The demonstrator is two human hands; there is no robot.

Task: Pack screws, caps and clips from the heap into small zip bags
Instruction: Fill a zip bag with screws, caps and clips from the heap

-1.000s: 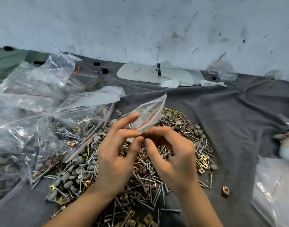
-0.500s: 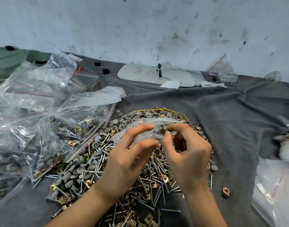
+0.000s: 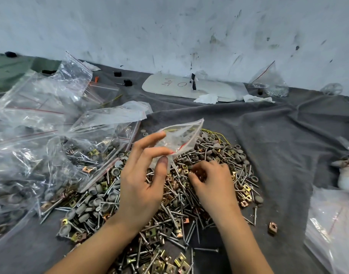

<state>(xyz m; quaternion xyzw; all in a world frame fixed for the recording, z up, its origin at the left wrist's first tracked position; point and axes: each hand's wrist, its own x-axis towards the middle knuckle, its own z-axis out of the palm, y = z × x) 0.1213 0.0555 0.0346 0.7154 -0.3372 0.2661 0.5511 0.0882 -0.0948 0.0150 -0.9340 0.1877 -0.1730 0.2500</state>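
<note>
Hundreds of screws, grey caps and brass-coloured clips lie loose in the heap (image 3: 169,214), so by the look of it most of the packing is left to do. The left hand (image 3: 142,186) pinches one lower corner of a small zip bag (image 3: 179,141) between thumb and fingertips and holds it raised just above the heap's far side. The bag is crumpled and seems to hold little or nothing. The right hand (image 3: 211,180) is down on the heap with its fingers curled among clips and screws; whether they have closed on a piece cannot be told. To the left, large clear bags (image 3: 41,155) hold more of the same mixed hardware. One stray clip (image 3: 272,228) lies apart on the right. Everything rests on a wrinkled grey cloth (image 3: 278,145) that runs back to a scuffed, whitish wall (image 3: 169,26). A white board (image 3: 185,88) with handwriting lies near the wall.
</note>
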